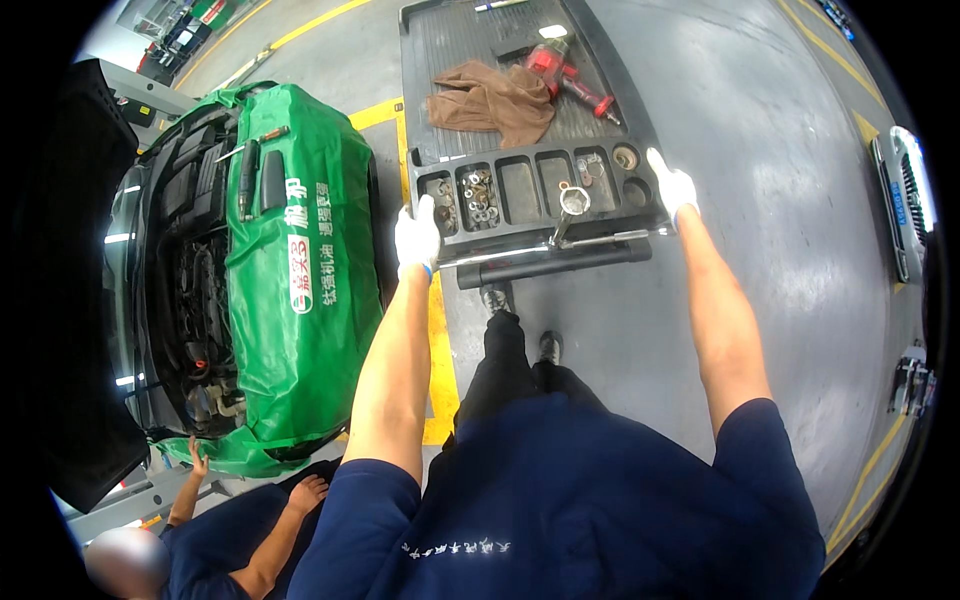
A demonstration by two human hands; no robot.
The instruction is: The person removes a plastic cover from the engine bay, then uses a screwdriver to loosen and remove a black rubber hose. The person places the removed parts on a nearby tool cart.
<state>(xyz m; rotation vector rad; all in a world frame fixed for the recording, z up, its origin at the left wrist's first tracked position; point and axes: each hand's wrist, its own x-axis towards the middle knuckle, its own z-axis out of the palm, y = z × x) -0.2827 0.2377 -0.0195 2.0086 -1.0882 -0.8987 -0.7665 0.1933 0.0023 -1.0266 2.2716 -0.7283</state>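
Observation:
Both my hands wear white gloves and hold the near corners of a black tool cart (640, 110). My left hand (417, 238) is closed on its left corner, fingers along the rim. At the opposite corner my right hand (672, 185) grips the edge, its thumb side up; part of its fingers is hidden. Between my hands, a long metal bar (500, 255) lies along the near edge. A shiny socket-like metal piece (573, 201) stands over the small compartments. Nuts and washers (480, 198) fill one compartment, with more small hardware beside it.
On the cart's top lie a brown cloth (490, 105) and a red power tool (550, 65). Left stands a car with its hood up and a green cover (300, 370); several tools rest there. Another person (230, 540) is at lower left. Yellow lines (440, 380) mark the floor.

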